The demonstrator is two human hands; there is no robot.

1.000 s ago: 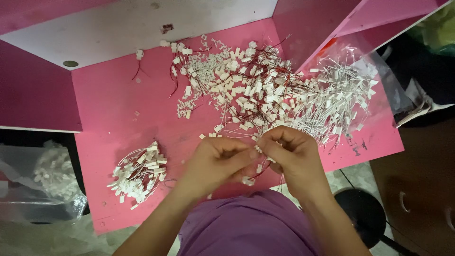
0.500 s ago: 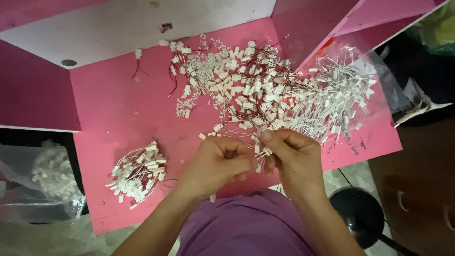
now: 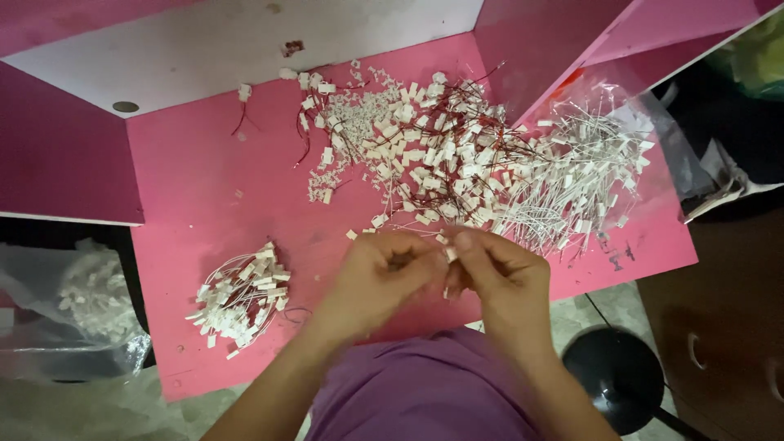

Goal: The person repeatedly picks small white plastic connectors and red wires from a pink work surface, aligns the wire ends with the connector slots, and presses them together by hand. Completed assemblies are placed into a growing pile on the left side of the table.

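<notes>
Item 1, far left of our hands: a clear plastic bag (image 3: 77,306) of small white pieces, off the table edge.

Item 2, left of our left hand: a bundle of white connectors on thin wires (image 3: 238,298), lying on the pink table (image 3: 188,180).

Item 3: our left hand (image 3: 377,273), fingers curled shut, pinching something we cannot make out through the blur.

Item 4: a small white connector (image 3: 450,254), held between both hands at the fingertips.

Item 5: our right hand (image 3: 500,273), thumb and forefinger closed on that connector.

Item 6, beyond the hands and to the right: a loose heap of red-wired connectors (image 3: 425,155) and white-wired ones (image 3: 572,192).

We judge the step to be joining piece to wire; the next move calls for a steady, aligned push.

Against half a second ago, the hands sit closer together and the piece higher.
</notes>
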